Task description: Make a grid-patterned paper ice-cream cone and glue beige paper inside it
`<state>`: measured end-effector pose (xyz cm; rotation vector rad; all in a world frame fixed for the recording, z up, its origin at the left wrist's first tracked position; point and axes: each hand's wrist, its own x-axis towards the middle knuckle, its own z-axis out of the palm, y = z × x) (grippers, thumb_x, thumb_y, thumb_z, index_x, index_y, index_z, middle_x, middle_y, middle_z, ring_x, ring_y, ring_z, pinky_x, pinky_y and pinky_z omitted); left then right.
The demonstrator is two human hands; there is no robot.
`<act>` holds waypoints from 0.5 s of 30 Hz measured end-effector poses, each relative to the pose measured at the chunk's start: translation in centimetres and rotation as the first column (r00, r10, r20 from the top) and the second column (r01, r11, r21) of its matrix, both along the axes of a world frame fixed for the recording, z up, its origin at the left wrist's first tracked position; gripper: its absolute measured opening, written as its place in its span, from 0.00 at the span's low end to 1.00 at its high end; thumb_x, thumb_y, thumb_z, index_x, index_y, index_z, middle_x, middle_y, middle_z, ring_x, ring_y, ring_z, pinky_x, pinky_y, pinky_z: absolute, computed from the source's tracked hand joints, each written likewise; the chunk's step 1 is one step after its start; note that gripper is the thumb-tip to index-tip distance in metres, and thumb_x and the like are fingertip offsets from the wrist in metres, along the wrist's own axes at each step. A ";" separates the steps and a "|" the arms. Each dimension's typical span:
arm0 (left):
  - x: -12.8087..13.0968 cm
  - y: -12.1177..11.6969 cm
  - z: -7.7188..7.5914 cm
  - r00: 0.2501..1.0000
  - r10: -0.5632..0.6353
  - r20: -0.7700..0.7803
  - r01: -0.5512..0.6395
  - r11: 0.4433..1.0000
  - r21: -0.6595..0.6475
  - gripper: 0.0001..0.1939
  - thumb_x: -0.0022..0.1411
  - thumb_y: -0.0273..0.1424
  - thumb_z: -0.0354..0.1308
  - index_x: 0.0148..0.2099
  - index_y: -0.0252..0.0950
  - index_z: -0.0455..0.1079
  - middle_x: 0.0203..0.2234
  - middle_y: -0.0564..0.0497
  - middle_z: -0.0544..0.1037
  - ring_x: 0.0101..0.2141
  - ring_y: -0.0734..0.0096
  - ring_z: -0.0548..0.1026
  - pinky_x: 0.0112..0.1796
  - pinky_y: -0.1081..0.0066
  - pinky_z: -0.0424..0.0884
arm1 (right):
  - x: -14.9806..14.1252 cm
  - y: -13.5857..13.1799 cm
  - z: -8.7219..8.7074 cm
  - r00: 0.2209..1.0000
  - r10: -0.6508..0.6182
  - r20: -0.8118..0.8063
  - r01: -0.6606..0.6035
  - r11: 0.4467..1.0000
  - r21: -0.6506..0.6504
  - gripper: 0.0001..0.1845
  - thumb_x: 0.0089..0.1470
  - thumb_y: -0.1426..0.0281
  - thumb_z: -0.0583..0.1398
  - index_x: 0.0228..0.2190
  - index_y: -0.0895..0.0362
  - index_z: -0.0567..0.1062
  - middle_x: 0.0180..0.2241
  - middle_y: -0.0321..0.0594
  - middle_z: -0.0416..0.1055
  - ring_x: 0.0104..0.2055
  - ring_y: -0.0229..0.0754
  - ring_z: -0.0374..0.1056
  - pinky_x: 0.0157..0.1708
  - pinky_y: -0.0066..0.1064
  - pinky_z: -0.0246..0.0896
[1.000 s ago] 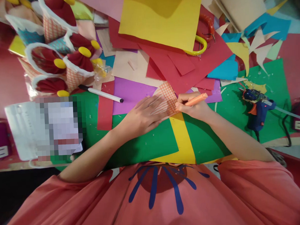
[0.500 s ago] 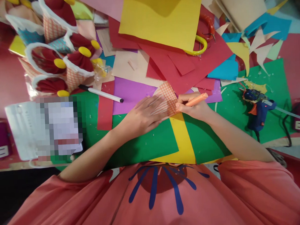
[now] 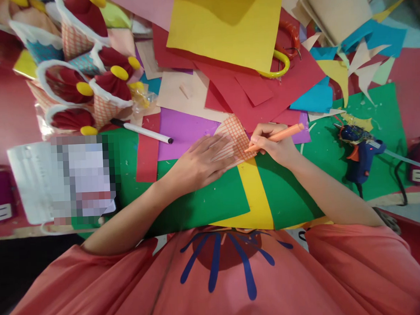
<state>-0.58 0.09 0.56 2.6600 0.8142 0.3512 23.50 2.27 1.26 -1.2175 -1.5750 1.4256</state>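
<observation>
My left hand lies flat, fingers stretched, over a cream piece marked with an orange grid, and presses it to the table. In my right hand is an orange marker, pinched near its lower end. Its tip touches the right part of the gridded piece, where the lines cross; left of that mostly single stripes show between my fingers. Under the piece lie purple sheet, a yellow strip and green sheet. A white pen with black ends rests left of my left hand.
Finished-looking cones with red filling crowd the upper left. A blurred-out phone-like object lies below them. At right is a blue glue gun with its cord. Yellow-handled scissors sit among red, yellow and beige sheets.
My right hand has shifted slightly right with the orange marker, which now lies lower against the hand and shows its tip on the gridded piece. My left hand has stayed in place.
</observation>
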 end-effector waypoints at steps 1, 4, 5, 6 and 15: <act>0.0 0.0 0.0 1.000 -0.010 0.000 0.010 1.000 -0.001 0.20 0.67 0.32 0.53 0.60 0.41 0.66 0.62 0.41 0.66 0.62 0.53 0.63 0.59 0.48 0.64 | 0.0 0.0 0.0 1.000 -0.011 -0.006 0.011 1.000 -0.014 0.15 0.52 0.64 0.60 0.18 0.58 0.68 0.16 0.31 0.65 0.18 0.29 0.56 0.18 0.25 0.48; 0.1 -0.1 0.1 0.997 -0.078 0.015 0.078 0.997 -0.003 0.21 0.67 0.34 0.53 0.61 0.38 0.64 0.61 0.40 0.66 0.62 0.55 0.63 0.59 0.50 0.64 | -0.1 -0.1 0.0 0.999 -0.014 -0.051 0.012 0.999 -0.041 0.16 0.53 0.61 0.60 0.20 0.58 0.69 0.17 0.30 0.65 0.17 0.28 0.56 0.17 0.24 0.48; 0.1 -0.2 0.1 0.994 -0.106 0.019 0.106 0.994 -0.003 0.22 0.68 0.35 0.53 0.62 0.36 0.63 0.61 0.39 0.66 0.63 0.55 0.63 0.59 0.50 0.64 | -0.1 -0.2 0.0 0.997 -0.014 -0.070 0.011 0.999 -0.043 0.16 0.53 0.60 0.60 0.21 0.58 0.69 0.17 0.30 0.65 0.17 0.28 0.57 0.17 0.24 0.49; 0.2 -0.3 0.0 0.991 -0.130 0.024 0.130 0.991 -0.001 0.24 0.68 0.37 0.52 0.62 0.34 0.61 0.61 0.37 0.66 0.63 0.55 0.63 0.59 0.51 0.64 | -0.1 -0.2 0.0 0.996 -0.018 -0.087 0.015 0.999 -0.042 0.16 0.54 0.60 0.60 0.21 0.58 0.69 0.17 0.29 0.64 0.17 0.28 0.57 0.17 0.23 0.49; 0.5 -0.7 0.1 0.979 -0.201 -0.033 0.202 0.979 0.021 0.23 0.69 0.36 0.48 0.62 0.30 0.62 0.59 0.39 0.69 0.61 0.54 0.65 0.59 0.54 0.64 | -0.2 -0.2 -0.2 0.987 -0.125 -0.105 0.126 0.992 0.007 0.13 0.54 0.61 0.61 0.26 0.57 0.71 0.19 0.29 0.66 0.19 0.28 0.61 0.19 0.23 0.55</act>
